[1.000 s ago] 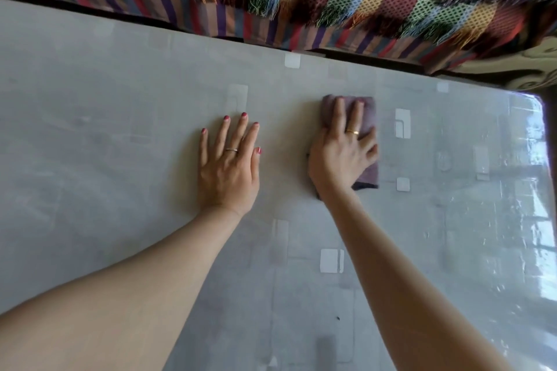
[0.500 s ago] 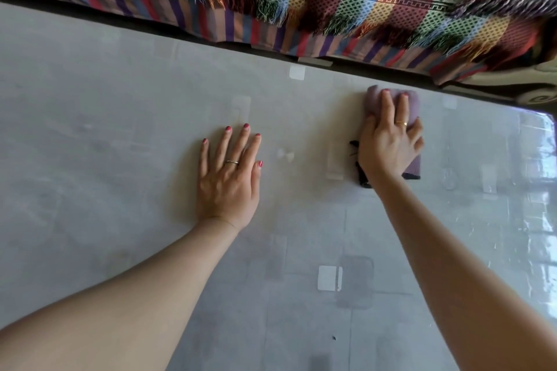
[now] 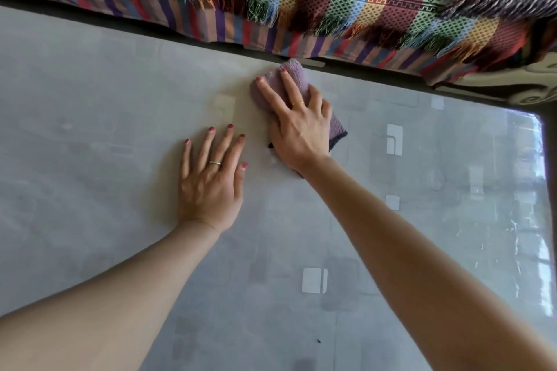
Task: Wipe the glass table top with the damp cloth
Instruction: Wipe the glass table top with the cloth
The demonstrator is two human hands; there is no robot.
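The glass table top (image 3: 90,144) fills most of the head view, grey with pale square marks showing through it. A folded mauve cloth (image 3: 294,77) lies on the glass close to the far edge. My right hand (image 3: 297,126) presses flat on the cloth with straight, spread fingers and covers most of it. To its left, my left hand (image 3: 211,181) rests flat on the bare glass, fingers straight and slightly apart. Both hands wear a ring.
A sofa with a colourful patterned, fringed throw (image 3: 301,0) runs along the far side of the table. The table's right edge (image 3: 545,190) shows bright window reflections. A carved sofa arm (image 3: 518,90) sits at the far right corner.
My right hand slid the cloth right and toward the far edge, then back left along that edge. My left hand stayed planted on the glass.
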